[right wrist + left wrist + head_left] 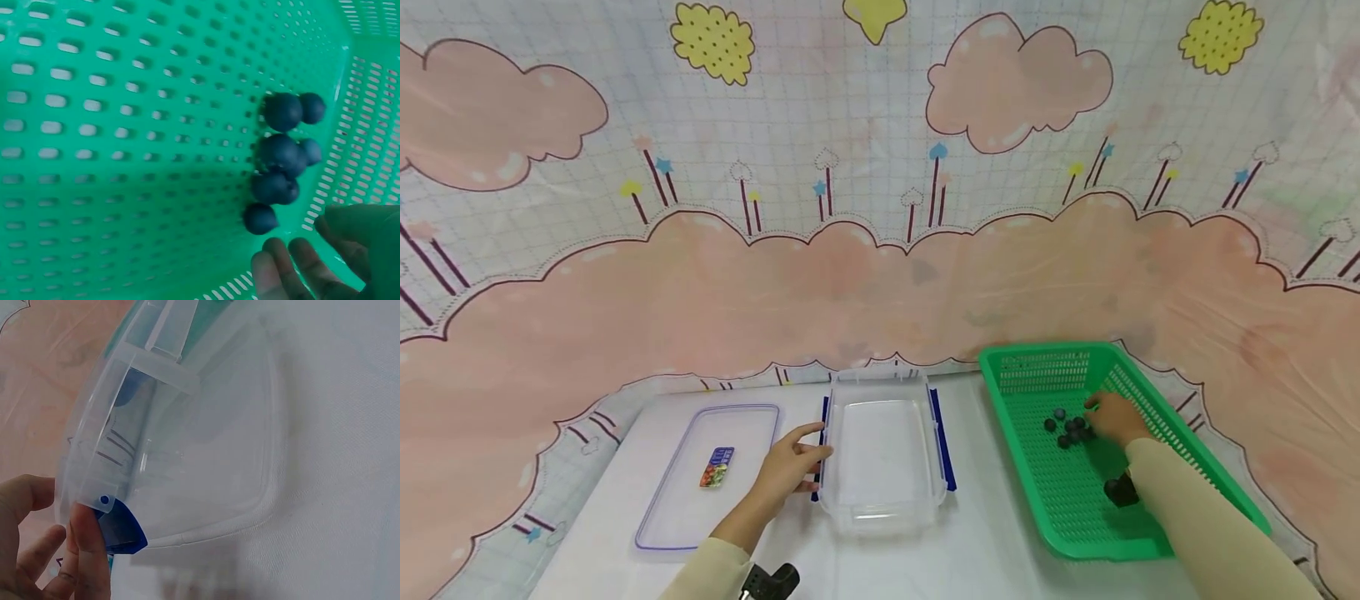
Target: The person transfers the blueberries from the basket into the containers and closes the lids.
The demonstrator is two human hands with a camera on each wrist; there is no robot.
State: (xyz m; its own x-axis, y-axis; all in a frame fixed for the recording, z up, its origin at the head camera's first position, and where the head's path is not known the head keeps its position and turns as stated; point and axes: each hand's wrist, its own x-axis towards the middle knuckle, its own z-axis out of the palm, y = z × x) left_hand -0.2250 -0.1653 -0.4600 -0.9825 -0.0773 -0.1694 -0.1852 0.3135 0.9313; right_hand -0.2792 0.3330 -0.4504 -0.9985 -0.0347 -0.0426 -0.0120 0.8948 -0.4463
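A cloth [850,292] printed with clouds and stars is hung behind a white table [985,533]. At the middle of the table a clear box [880,454] is set uncovered, with blue latches [945,442] seen along its two sides. Its left edge is held by the left hand [790,458], the thumb and fingers being bent about the rim beside a latch. To the left a clear lid [688,512] is laid flat, and a small printed packet [717,467] is placed on it. To the right a green basket [1060,500] is seen, with dark balls [279,153] clustered on its floor. Just beside them the right hand [1117,418] is lowered into the basket, its fingers loosely bent and parted; no ball is seen gripped.
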